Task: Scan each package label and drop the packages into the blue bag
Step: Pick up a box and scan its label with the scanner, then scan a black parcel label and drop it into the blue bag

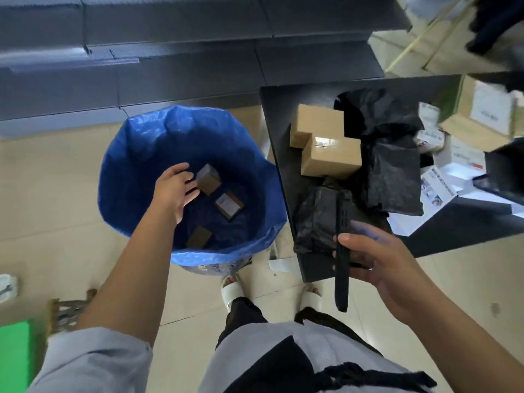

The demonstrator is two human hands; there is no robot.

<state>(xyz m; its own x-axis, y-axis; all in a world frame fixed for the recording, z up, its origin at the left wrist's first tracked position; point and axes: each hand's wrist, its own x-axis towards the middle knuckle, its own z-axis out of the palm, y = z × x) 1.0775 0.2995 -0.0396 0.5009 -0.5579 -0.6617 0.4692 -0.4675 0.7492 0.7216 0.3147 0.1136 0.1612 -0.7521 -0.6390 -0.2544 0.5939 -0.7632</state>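
The blue bag (pixel 136 154) stands open on the floor at centre left. Three small cardboard boxes lie inside: one (pixel 209 180) just past my fingertips, one with a white label (pixel 228 205), one lower (pixel 199 236). My left hand (pixel 174 191) hovers over the bag's mouth, fingers spread and relaxed, holding nothing. My right hand (pixel 380 262) grips a black handheld scanner (pixel 341 251) seen edge-on, near the front of the black table (pixel 279 109). On the table sit two tan cardboard boxes (pixel 316 126) (pixel 330 160) and several black plastic-wrapped packages (pixel 314 219) (pixel 394 177).
Grey shelving (pixel 170 52) runs along the back. Open cartons with white boxes (pixel 482 114) and papers crowd the right beyond the table. My feet in white sandals (pixel 231 290) stand on beige tiles between bag and table. A green object (pixel 14 355) lies at lower left.
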